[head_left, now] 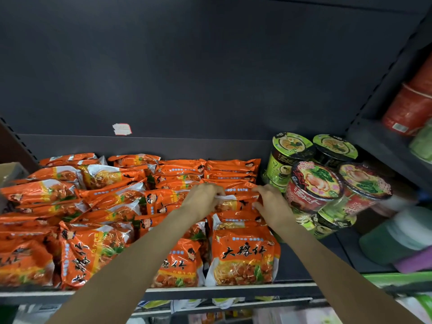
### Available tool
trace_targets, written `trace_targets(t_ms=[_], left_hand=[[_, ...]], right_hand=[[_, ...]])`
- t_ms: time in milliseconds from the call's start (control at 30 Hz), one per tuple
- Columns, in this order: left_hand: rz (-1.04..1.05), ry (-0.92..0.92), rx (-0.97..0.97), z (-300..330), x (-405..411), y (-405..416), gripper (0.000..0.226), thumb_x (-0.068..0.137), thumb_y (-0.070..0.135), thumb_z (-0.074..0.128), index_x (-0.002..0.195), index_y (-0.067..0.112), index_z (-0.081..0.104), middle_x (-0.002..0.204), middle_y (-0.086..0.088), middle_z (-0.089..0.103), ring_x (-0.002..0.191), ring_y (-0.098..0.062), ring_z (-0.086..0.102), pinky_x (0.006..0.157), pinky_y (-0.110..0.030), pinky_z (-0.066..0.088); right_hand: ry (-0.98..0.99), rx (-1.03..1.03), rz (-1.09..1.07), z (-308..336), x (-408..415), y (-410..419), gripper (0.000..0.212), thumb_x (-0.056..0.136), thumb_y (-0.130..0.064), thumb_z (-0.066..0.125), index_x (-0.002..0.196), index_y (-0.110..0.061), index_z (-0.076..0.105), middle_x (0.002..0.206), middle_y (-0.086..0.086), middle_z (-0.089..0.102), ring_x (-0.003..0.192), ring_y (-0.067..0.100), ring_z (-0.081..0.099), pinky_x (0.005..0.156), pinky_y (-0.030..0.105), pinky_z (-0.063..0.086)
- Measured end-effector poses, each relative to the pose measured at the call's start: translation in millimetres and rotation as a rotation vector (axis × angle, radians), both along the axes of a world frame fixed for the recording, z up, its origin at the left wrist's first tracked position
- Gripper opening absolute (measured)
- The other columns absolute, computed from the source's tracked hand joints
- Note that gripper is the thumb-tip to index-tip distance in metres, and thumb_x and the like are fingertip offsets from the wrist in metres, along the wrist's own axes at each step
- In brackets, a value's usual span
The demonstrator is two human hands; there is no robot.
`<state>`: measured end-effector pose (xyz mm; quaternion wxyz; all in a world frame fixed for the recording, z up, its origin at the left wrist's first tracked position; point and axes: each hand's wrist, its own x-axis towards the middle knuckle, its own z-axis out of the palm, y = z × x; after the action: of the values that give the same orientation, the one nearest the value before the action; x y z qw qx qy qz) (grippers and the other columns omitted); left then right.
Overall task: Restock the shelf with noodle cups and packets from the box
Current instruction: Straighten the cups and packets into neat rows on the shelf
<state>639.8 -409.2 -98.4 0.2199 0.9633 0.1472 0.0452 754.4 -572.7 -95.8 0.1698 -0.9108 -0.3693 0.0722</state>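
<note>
dark back panel [210, 66], slotted upright [383, 78], dim light

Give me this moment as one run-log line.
left hand grips orange packet | right hand steadies same packet | noodle cups stacked right

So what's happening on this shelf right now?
A person is stocking a shop shelf with instant noodles. Both hands reach into the rightmost row of orange noodle packets: the left hand and the right hand are on one orange packet in that row, seemingly tucking it into place. Orange packets cover most of the shelf. Green and red noodle cups are stacked at the right.
</note>
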Motion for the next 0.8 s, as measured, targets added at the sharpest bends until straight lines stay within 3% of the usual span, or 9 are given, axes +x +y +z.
trace_targets(t_ms=[67, 133, 267, 400, 667, 800], left_hand=[[0.049, -0.017, -0.075, -4, -2, 2, 0.015, 0.092, 0.016, 0.058, 0.105, 0.015, 0.066, 0.096, -0.001, 0.071, 0.079, -0.013, 0.067, 0.075, -0.023, 0.052], [0.075, -0.024, -0.104, -6, -3, 4, 0.014, 0.09, 0.017, 0.061, 0.103, 0.016, 0.067, 0.094, 0.0, 0.071, 0.079, -0.012, 0.067, 0.077, -0.023, 0.053], [0.08, 0.056, -0.172, -6, 0, 5, 0.021, 0.087, 0.019, 0.065, 0.108, 0.016, 0.067, 0.105, -0.002, 0.069, 0.094, -0.016, 0.064, 0.086, -0.03, 0.052], [0.035, 0.133, -0.138, -3, 0, 9, 0.029, 0.086, 0.028, 0.066, 0.114, 0.02, 0.066, 0.122, 0.001, 0.064, 0.114, -0.019, 0.058, 0.101, -0.039, 0.044], [-0.011, 0.216, -0.134, -4, 1, 9, 0.025, 0.089, 0.022, 0.063, 0.113, 0.016, 0.067, 0.116, -0.001, 0.066, 0.109, -0.018, 0.06, 0.096, -0.033, 0.048], [0.023, 0.117, -0.293, 1, -4, 14, 0.033, 0.087, 0.017, 0.065, 0.119, 0.013, 0.062, 0.12, -0.003, 0.064, 0.111, -0.017, 0.059, 0.097, -0.03, 0.047]], right_hand=[[0.051, 0.065, -0.022, -2, 0, -1, 0.037, 0.091, -0.01, 0.058, 0.126, -0.016, 0.053, 0.118, 0.008, 0.058, 0.112, 0.025, 0.056, 0.093, 0.039, 0.048], [0.056, 0.118, -0.021, -1, -2, 2, 0.032, 0.091, -0.007, 0.056, 0.121, -0.015, 0.056, 0.106, 0.008, 0.065, 0.099, 0.025, 0.063, 0.086, 0.039, 0.052], [-0.078, 0.211, -0.015, 5, -4, 7, 0.034, 0.092, -0.003, 0.052, 0.124, -0.014, 0.053, 0.101, 0.006, 0.063, 0.091, 0.023, 0.062, 0.079, 0.039, 0.053], [-0.126, 0.159, -0.009, 9, -4, 11, 0.03, 0.092, -0.005, 0.05, 0.12, -0.013, 0.045, 0.092, 0.006, 0.063, 0.083, 0.024, 0.063, 0.067, 0.036, 0.051], [-0.19, 0.215, 0.048, 12, -15, 21, 0.027, 0.092, -0.01, 0.054, 0.118, -0.014, 0.062, 0.108, 0.003, 0.061, 0.093, 0.02, 0.063, 0.073, 0.031, 0.053], [-0.09, 0.185, 0.098, 8, -12, 29, 0.029, 0.091, -0.01, 0.057, 0.119, -0.014, 0.063, 0.11, 0.003, 0.061, 0.097, 0.019, 0.062, 0.083, 0.033, 0.053]])
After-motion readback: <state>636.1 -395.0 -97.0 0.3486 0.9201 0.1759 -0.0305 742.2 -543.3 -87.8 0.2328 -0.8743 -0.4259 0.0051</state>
